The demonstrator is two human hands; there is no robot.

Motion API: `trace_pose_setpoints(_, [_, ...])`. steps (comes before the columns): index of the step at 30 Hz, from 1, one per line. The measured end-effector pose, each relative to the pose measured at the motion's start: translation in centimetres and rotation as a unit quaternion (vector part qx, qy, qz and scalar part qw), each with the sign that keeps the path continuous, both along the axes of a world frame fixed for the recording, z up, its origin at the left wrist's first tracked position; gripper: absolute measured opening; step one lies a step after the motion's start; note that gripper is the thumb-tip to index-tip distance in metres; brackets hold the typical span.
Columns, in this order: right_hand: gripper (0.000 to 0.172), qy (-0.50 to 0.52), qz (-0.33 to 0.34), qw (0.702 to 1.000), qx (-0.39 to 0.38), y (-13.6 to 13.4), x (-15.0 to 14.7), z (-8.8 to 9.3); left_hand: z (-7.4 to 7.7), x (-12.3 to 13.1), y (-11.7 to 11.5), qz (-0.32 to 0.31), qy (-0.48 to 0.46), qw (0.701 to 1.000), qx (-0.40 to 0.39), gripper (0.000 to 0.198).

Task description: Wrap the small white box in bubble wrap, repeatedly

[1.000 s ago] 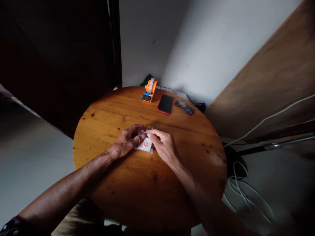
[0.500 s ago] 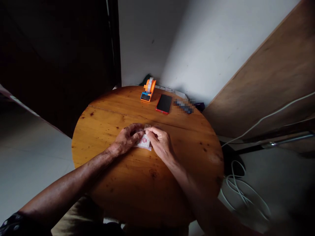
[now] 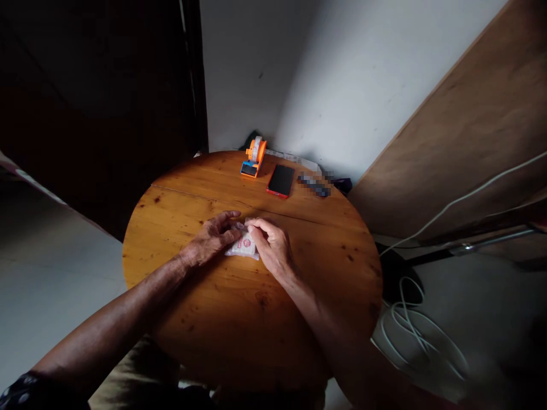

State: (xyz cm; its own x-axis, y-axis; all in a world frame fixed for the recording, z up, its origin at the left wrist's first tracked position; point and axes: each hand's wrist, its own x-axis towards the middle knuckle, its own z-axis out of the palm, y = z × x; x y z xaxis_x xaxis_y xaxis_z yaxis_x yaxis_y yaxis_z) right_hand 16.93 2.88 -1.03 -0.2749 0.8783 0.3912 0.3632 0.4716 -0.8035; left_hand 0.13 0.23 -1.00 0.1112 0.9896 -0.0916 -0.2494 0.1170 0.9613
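The right hand (image 3: 273, 246) pinches the packet's (image 3: 245, 244) far edge and the left hand (image 3: 208, 239), half-spread, thumbs its left side, clear wrapper (image 3: 255, 255) on, handling apparently unfinished (sealing unclear).

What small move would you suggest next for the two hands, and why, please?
I would probably steady the red-printed white packet with the left hand and flatten its clear film with the right hand, since the left thumb lies at the packet's left side and the right fingertips are at its far edge, where the film looks crumpled.
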Motion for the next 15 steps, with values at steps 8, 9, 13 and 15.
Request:
trace_pose_setpoints(8, [0.022,-0.015,0.013,1.000,-0.007,-0.35,0.14,0.38,-0.10,0.04,0.28,0.004,0.037,0.999,0.003,0.057])
trace_pose_setpoints(9, [0.022,-0.013,0.017,1.000,-0.002,-0.39,0.16,0.39,-0.17,0.01,0.33,0.005,0.043,0.999,0.006,0.056])
trace_pose_setpoints(13, [0.024,-0.013,0.023,0.999,0.024,-0.53,0.27,0.44,-0.48,-0.03,0.51,0.012,0.062,0.998,0.018,0.053])
trace_pose_setpoints(15, [0.023,-0.012,0.021,0.999,0.041,-0.57,0.32,0.46,-0.48,-0.02,0.54,0.015,0.072,0.997,0.019,0.051])
